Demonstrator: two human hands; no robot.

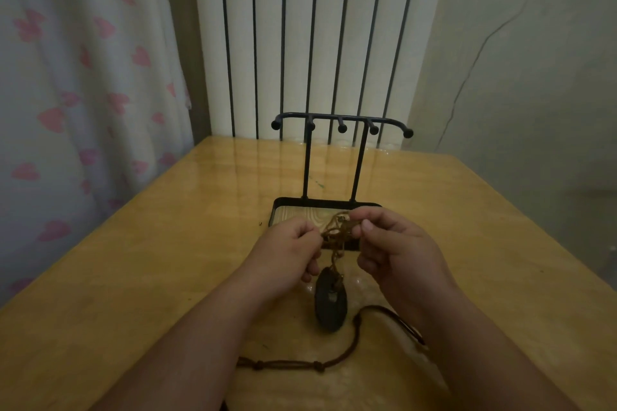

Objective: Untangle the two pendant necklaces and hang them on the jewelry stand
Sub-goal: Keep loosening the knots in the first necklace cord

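**A:** Necklaces first: in the head view, the knot of tangled cords (337, 230) is held up in the air just in front of the jewelry stand (340, 160), over the near edge of its tray. The dark oval pendant (330, 302) hangs straight down from the knot, nearer the person than the stand. A darker knotted cord (320, 364) trails across the bench (133, 277) nearer still, and runs under the right forearm.

**B:** And the hands?

**A:** The left hand (290, 250) has its fingers (309, 235) pinched together on the cord at one side of the knot. The right hand (390, 247) is clamped on the other side between thumb and forefinger.

**B:** How should the untangling go?

**A:** I'd judge gently. Pulling the two sides apart would likely tighten the knot. Better to slacken it, find one loop and feed the pendant's weight back through. The hanging pendant drags on the strands, so resting it on the bench might help.

**B:** Anything in the stand's tray?

**A:** The tray (293, 213) at the foot of the stand shows a pale wood-grain floor. The part I can see is bare, but the hands hide its near half. The pegs on the top bar (342, 118) carry nothing, so neither necklace is hung yet.
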